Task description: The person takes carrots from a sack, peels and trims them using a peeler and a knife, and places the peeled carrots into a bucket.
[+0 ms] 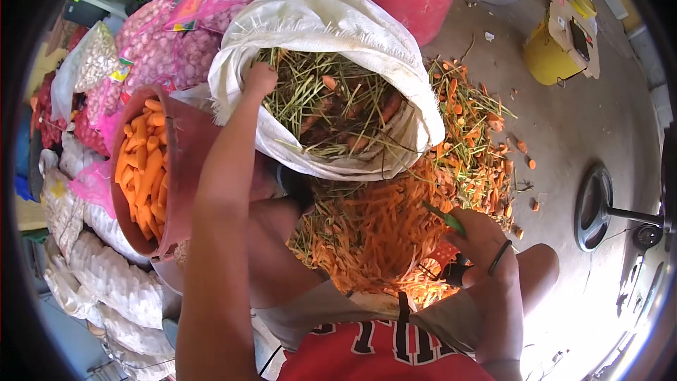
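Two hands at work, so from the left: the reddish bucket (pixel 186 162) is loaded with clean orange carrots (pixel 149 162), close to the left forearm. I'd leave that side alone while rummaging, so no dirt or stalks get dragged in.

Next, the left hand (pixel 261 79) is at the inner left edge of the white sack (pixel 310 25). Its grip looks curled, but the fingers are hidden, so I can't tell if it's pinching cloth, stalks or nothing. If it's the rim, I'd fold that outward so the mouth doesn't flop shut.

Dry stalks (pixel 300 92) cover a lot of the sack's inside, with dirty carrots (pixel 390 107) poking through. Imo, push the stalks aside and take a carrot by its thick body; the thin end could snap.

Below the sack are heaped peelings (pixel 381 219), easy to lose a piece in.

On the right, a green-handled tool (pixel 455 224) is wrapped in the right hand's (pixel 478 240) grip. Can't make out its working end, so I'd point it well away from the reaching arm and legs.
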### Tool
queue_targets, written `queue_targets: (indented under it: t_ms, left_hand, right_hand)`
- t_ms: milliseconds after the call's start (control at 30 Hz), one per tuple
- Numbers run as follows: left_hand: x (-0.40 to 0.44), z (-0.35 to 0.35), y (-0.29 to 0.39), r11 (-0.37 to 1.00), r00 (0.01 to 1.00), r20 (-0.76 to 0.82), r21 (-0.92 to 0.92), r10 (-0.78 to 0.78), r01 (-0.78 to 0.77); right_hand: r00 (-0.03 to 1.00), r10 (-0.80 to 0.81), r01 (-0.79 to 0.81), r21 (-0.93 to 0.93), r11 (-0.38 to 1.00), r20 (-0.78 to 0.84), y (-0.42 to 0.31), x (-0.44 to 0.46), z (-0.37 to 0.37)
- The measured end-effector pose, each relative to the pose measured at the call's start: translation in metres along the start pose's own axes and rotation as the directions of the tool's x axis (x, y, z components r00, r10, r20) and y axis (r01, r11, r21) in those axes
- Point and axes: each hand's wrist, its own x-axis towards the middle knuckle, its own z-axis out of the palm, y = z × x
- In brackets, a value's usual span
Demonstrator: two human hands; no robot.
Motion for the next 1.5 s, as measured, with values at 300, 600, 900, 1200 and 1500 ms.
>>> queue_targets:
  t_ms: [300, 600, 900, 1200, 1500]
  left_hand:
    - [0.025, 0.038, -0.012, 0.996, 0.989, 0.137, 0.081, -0.057, 0.046]
    - [-0.032, 0.004, 0.01, 0.948, 0.956, 0.239, -0.303, 0.172, -0.095]
    - [-0.147, -0.154, 0.079, 0.729, 0.932, -0.21, -0.581, 0.296, -0.362]
    - [-0.294, -0.157, 0.211, -0.615, 0.988, 0.025, -0.78, 0.155, 0.116]
    - [-0.398, -0.044, 0.254, -0.804, 0.963, 0.149, -0.53, 0.224, 0.269]
  right_hand:
    - [0.998, 0.014, -0.012, -0.036, 0.999, 0.063, 0.009, 0.009, 0.015]
    - [0.993, -0.109, 0.113, -0.089, 0.99, 0.053, 0.006, 0.012, 0.018]
    - [0.978, -0.206, 0.201, -0.126, 0.971, -0.024, -0.002, -0.028, 0.031]
    - [0.755, -0.187, 0.356, 0.152, 0.922, -0.629, -0.014, -0.045, 0.063]
    - [0.61, -0.07, 0.287, 0.138, 0.948, -0.79, 0.002, -0.043, 0.077]
